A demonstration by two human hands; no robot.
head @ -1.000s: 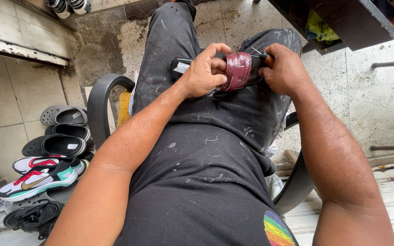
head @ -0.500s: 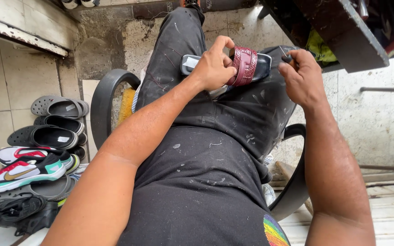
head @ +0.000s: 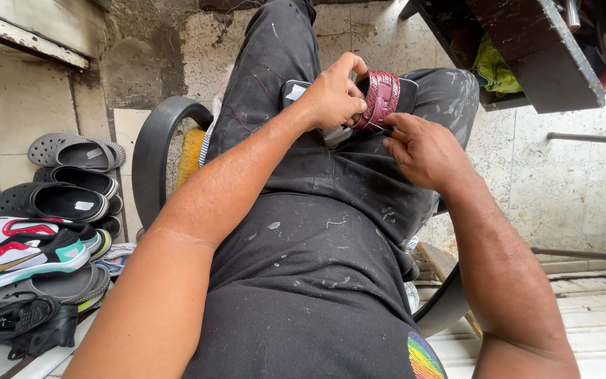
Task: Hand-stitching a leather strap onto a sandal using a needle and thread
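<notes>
A black slide sandal (head: 408,91) with a dark red textured strap (head: 381,98) lies across my lap on my dark, paint-flecked trousers (head: 303,231). My left hand (head: 334,95) grips the sandal from the left, thumb and fingers wrapped over the strap's edge. My right hand (head: 422,147) is just below the strap, fingers pinched on a thin dark tool (head: 386,129) whose tip touches the strap's lower edge. The sandal's left end (head: 292,91) shows past my left hand.
A pile of shoes sits on the tiled floor at left: grey clogs (head: 75,151), black slides (head: 54,200), a white, red and green sneaker (head: 26,256). Black chair armrests curve at left (head: 152,151) and lower right (head: 443,309). A dark wooden table (head: 541,56) overhangs the top right.
My right hand dropped from the sandal's right end to just below the red strap, now pinching the tool there. The left hand kept its grip. The view shifted slightly.
</notes>
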